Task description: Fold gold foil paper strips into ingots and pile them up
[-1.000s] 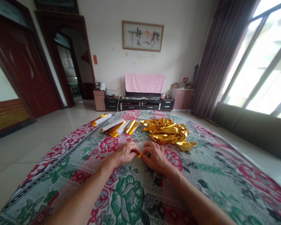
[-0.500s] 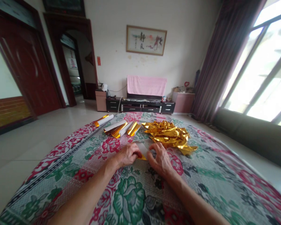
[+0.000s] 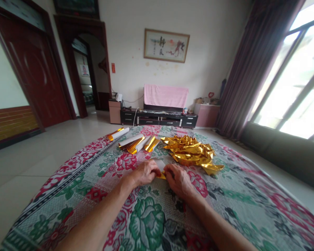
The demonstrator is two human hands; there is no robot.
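Observation:
Between my two hands lies a sheet of gold foil paper (image 3: 160, 164), white side up, with a gold folded strip along its near edge. My left hand (image 3: 146, 172) pinches the left part of that edge. At the right part, my right hand (image 3: 178, 177) has its fingers closed on the paper. Just beyond my right hand sits a heap of folded gold foil pieces (image 3: 192, 150). Curled gold foil sheets (image 3: 136, 143) with white backs lie past my left hand. My fingers hide part of the fold.
A round table under a flowered cloth (image 3: 146, 223) fills the foreground. Another rolled foil sheet (image 3: 117, 133) rests at its far left edge. Beyond stand a low black cabinet (image 3: 170, 122) and a screen draped with a pink towel (image 3: 166, 94). A purple curtain (image 3: 248, 69) hangs at the right.
My right hand's fingers have closed onto the near edge of the paper, nearer to my left hand. More gold shows folded along that edge. The view has shifted slightly left.

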